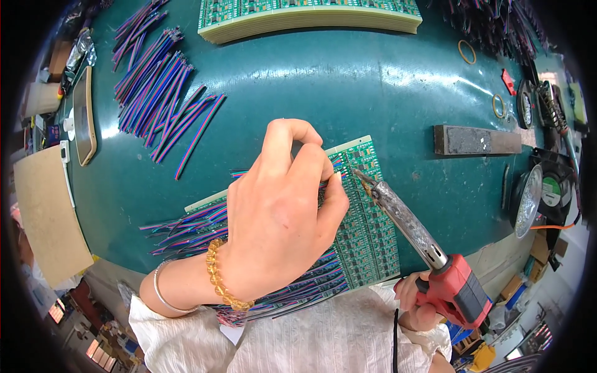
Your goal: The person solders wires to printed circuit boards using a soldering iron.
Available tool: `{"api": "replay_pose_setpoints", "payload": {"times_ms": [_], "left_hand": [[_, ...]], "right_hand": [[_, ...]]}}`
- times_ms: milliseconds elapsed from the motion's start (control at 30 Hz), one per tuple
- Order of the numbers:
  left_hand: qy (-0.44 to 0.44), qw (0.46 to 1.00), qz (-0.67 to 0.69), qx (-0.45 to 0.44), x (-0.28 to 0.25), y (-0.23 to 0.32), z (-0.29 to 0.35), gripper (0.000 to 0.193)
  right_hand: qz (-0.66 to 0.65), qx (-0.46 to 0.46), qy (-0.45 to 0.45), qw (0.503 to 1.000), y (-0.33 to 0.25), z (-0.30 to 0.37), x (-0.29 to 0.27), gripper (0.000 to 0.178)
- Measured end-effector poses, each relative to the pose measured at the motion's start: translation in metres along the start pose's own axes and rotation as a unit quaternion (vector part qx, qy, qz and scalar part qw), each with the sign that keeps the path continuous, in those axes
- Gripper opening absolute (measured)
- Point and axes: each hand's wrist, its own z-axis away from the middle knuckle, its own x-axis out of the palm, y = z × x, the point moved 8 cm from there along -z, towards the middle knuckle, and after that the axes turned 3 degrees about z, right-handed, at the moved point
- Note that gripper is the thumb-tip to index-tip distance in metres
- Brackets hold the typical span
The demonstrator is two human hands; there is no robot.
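A green circuit board panel [371, 230] lies at a slant before me, with rows of striped wires [193, 222] attached across its left and middle part. Over it arches my left hand [283, 199], thumb and fingers pinched on thin multicoloured wires [337, 166] at the board's upper part. Its palm and wrist hide much of the panel. My right hand [418, 301] is wrapped round the grip of a red and black soldering gun [460, 292]. The gun's metal barrel slants up and left, its tip beside the pinched wires; whether it touches the board I cannot tell.
A stack of circuit panels [311, 22] stands at the far edge. Loose striped wires [155, 93] lie far left, near a phone [85, 116]. To the right are a dark grey block [476, 140], rubber bands [467, 52], a small fan [552, 194] and a round metal dish [528, 200].
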Motion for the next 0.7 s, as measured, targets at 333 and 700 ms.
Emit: {"api": "replay_pose_setpoints", "payload": {"times_ms": [333,700], "left_hand": [[0.043,0.998,-0.01,0.051,-0.009,0.005,0.007,0.012],[0.181,0.97,-0.154,0.041,-0.071,-0.058,0.002,0.014]], "right_hand": [[0.016,-0.009,-0.043,0.999,-0.006,-0.018,0.015,0.077],[-0.055,-0.062,0.029,0.996,-0.015,-0.015,-0.001,0.074]]}}
